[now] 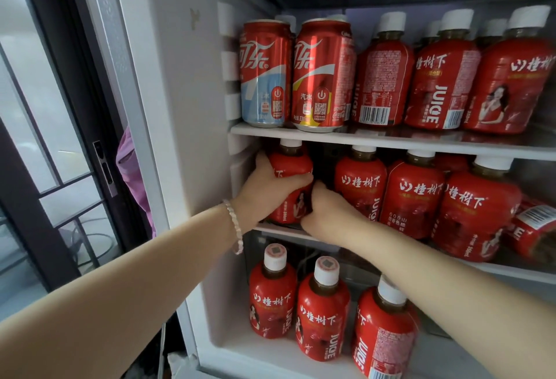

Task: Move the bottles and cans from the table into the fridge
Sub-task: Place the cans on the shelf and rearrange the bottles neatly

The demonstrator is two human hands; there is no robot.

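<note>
Left hand (264,190) and right hand (328,213) clasp one juice bottle (290,165) between them on the middle shelf (511,271).

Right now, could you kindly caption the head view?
Left hand and right hand hold a red juice bottle on the middle fridge shelf.

Purple cloth (132,174) beside dark-framed glass door (72,83)

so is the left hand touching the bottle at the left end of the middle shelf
Touching. The head view shows the left hand with its fingers curled round the front of the bottle.
</note>
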